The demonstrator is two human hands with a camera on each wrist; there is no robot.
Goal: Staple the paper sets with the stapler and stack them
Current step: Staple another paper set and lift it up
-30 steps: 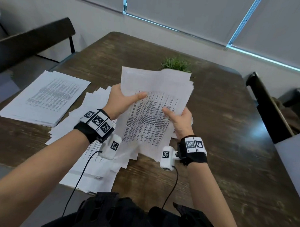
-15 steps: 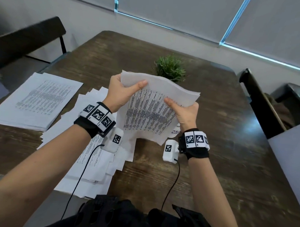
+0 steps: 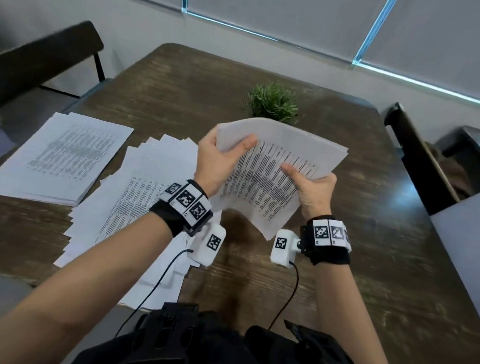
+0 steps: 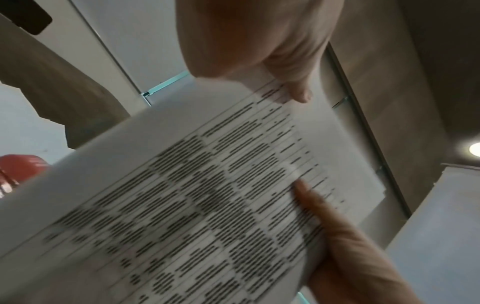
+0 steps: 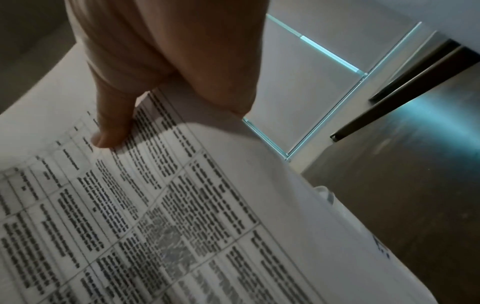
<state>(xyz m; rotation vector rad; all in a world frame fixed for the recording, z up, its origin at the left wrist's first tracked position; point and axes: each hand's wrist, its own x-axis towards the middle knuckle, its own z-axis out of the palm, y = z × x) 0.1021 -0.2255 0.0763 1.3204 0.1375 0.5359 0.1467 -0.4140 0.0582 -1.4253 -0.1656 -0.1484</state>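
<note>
So both hands are up off the dark wooden table with one set of white printed paper sheets held between them. Left hand pinches the far left corner, thumb on the printed face and fingers hidden behind. Right hand grips the near right edge the same way, thumb on top. The set bows upward in the middle, and its long axis runs diagonally from near the body out toward the small green potted plant.

What the next move hangs on, I reckon: the corner that wants stapling is the one under the left thumb, so the left hand is the closer one to it. I can't find the stapler for sure in any view. There's a red blob at the edge of the left wrist view, but it's too cut off to call.

The neat stack of printed sheets sits at the far left of the table. The loose fanned-out pile of printed sheets lies just beside it, under the left forearm.

Compared with a second ago, the set has gone from standing nearly upright and ragged at the top to tipped flatter with squarer edges, and the plant that was mostly hidden behind it now shows fully.
</note>
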